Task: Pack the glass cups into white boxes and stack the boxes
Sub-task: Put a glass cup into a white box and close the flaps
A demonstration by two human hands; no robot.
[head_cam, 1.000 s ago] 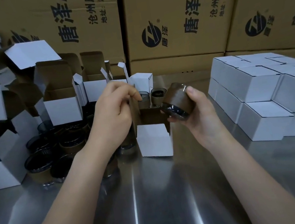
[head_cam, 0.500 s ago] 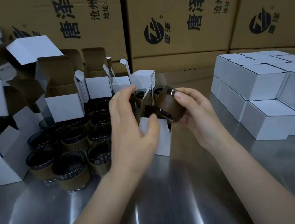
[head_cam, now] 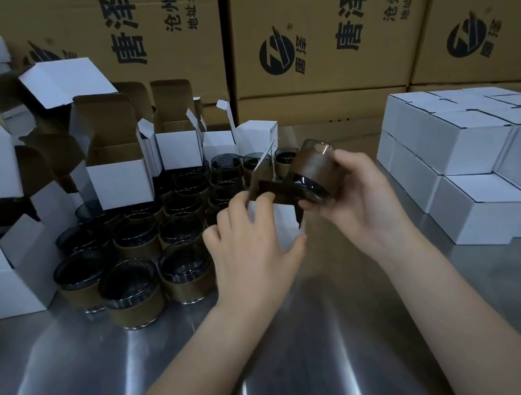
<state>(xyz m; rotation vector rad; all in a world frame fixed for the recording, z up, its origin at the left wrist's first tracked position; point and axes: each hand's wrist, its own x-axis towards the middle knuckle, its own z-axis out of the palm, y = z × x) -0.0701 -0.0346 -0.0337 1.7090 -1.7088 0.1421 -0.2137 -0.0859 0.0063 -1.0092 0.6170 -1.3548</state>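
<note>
Whereas half a second earlier the left thumb lay high on the box front, the left hand [head_cam: 251, 251] now has it at the lower right corner, fingers curled over the upper edge, so that the small white box [head_cam: 286, 225] is gripped upright at frame centre. The right hand [head_cam: 367, 199] wraps its fingers round the glass cup [head_cam: 315, 168], which has drifted slightly right and lies tilted, its dark rim at the box's opened brown flaps. The left hand hides most of the box front. At left centre stand many more cups [head_cam: 129, 251], smoky glass with brown bands, behind them open empty boxes [head_cam: 121, 183] with raised flaps. Closed white boxes [head_cam: 475, 159] form a two-tier block at right. Printed brown cartons [head_cam: 307, 15] fill the top; a brushed-steel table [head_cam: 282, 367] spans the bottom.
</note>
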